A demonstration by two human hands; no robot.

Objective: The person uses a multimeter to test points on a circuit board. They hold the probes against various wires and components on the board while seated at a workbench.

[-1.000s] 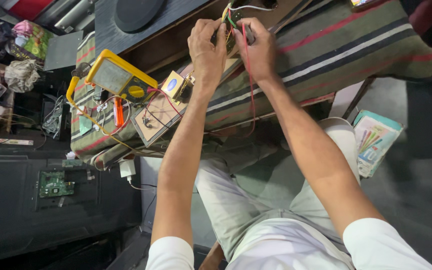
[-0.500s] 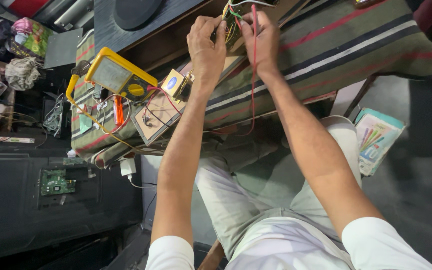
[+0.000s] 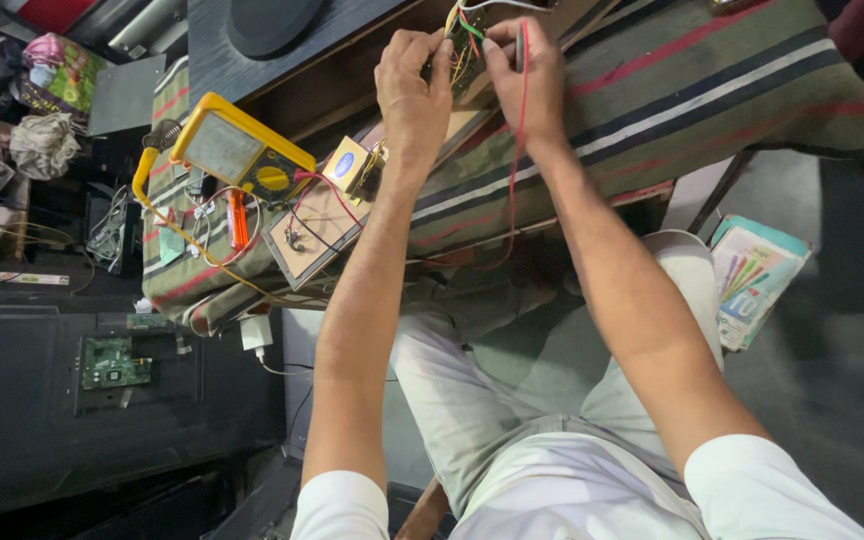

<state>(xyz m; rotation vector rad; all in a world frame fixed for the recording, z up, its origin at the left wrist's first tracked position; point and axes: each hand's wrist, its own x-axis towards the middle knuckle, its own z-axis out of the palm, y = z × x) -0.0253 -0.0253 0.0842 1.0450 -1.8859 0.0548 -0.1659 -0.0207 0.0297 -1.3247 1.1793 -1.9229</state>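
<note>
Wire bundle, yellow, green and red strands, sits at the top edge of the striped cloth, against the dark cabinet. Judged light, limp, easily kinked; best pinched close to the ends, not mid-run. Left hand fingers closed on the strands. Right hand pinches a probe with its red lead trailing down. Yellow multimeter and a small board lie to the left.

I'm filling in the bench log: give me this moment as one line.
left hand: pinching coloured wires | right hand: holding probe with red lead | yellow multimeter: on striped cloth
</note>
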